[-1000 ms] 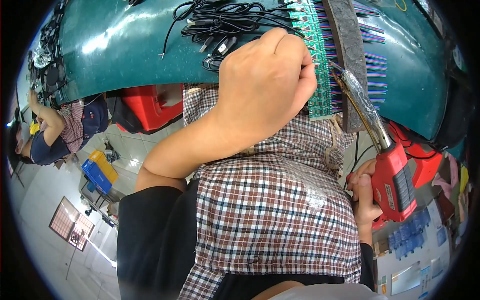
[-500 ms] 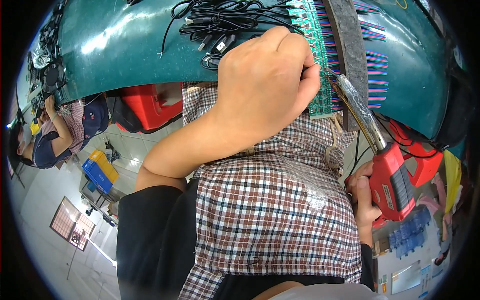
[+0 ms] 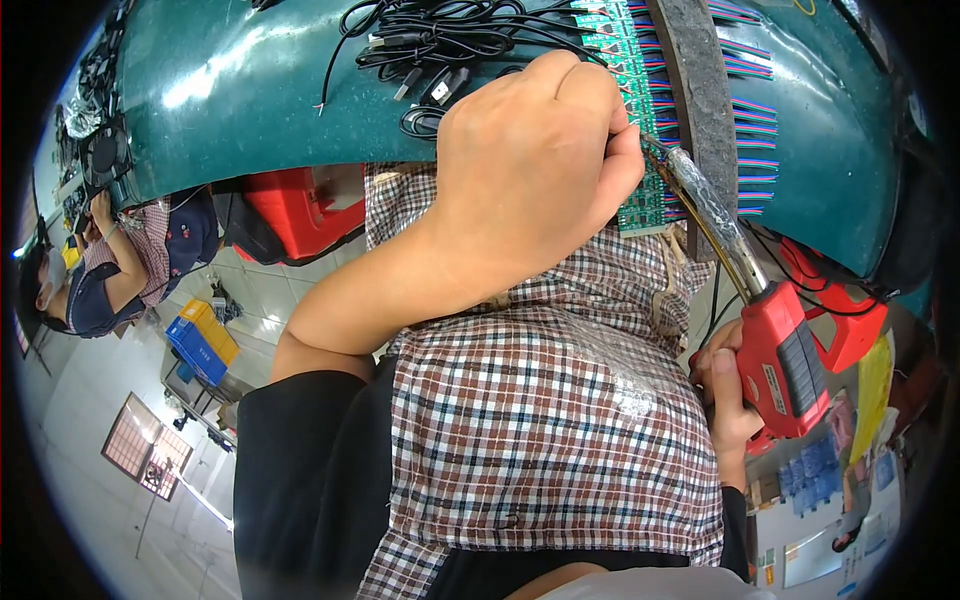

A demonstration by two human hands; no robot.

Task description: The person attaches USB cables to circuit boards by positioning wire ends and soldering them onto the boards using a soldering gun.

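My left hand point(image 3: 540, 165) is closed in a pinch at the edge of a strip of green circuit boards point(image 3: 641, 215). A dark bit of black cable shows between its fingers, with thin wire ends at the fingertips; the palm hides the rest. In my right hand point(image 3: 730, 392), low on the right, is a red soldering gun point(image 3: 785, 350) with a long metal barrel wrapped in foil. Its tip reaches the boards right beside my left fingertips. Several black USB cables point(image 3: 440, 40) lie heaped beyond my left hand, some running to the boards.
A dark grey bar point(image 3: 700, 110) lies across the coloured ribbon wires point(image 3: 755, 125) on the green tabletop point(image 3: 250, 110). Red stools point(image 3: 305, 212) stand below the table edge. At the far left another person point(image 3: 120, 265) sits working; blue and yellow bins point(image 3: 200, 345) are behind.
The soldering gun has shifted slightly up and left, its tip still by the boards. My left hand has barely moved. A person in the right background has shifted.
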